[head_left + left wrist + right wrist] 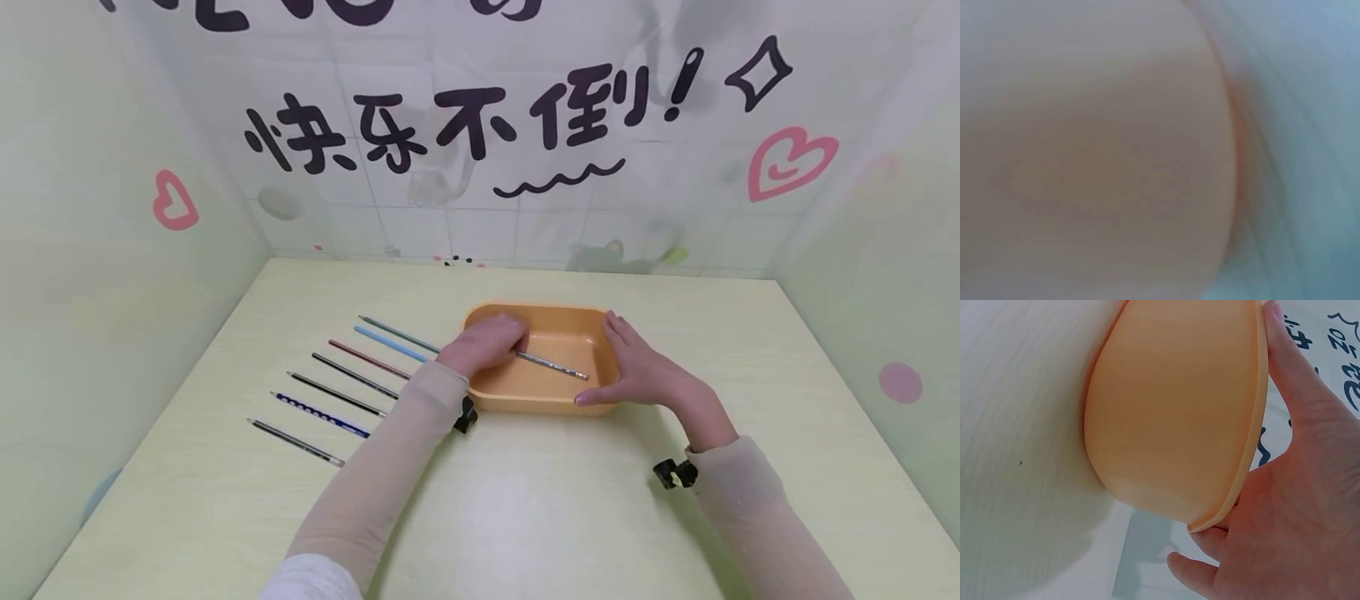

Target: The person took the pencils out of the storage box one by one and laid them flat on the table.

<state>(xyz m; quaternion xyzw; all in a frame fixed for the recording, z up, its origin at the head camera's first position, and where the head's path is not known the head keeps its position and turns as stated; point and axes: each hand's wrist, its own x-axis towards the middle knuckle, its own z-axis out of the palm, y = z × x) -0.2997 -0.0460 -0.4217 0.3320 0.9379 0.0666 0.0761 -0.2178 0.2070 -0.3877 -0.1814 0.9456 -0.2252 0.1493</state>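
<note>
An orange plastic box [543, 406] with rounded corners stands on the table. My left hand [487, 342] reaches over its left side and holds a patterned pencil [553, 365], whose end points right inside the box; the fingertips are hidden. At the box's right end, my right hand [645, 367] grips the rim, thumb on the near side and fingers on the far side. In the right wrist view, the same hand [1291, 469] spans the rim of the box [1172, 406]. The left wrist view is blurred, mostly filled by the box's close wall [1097, 175].
Left of the box, several pencils lie slanted in a row, among them a light blue pencil [390, 343], a dark red pencil [367, 358] and a blue patterned pencil [318, 413]. My left forearm covers some of their ends. Printed curtains [480, 225] enclose the table [525, 517].
</note>
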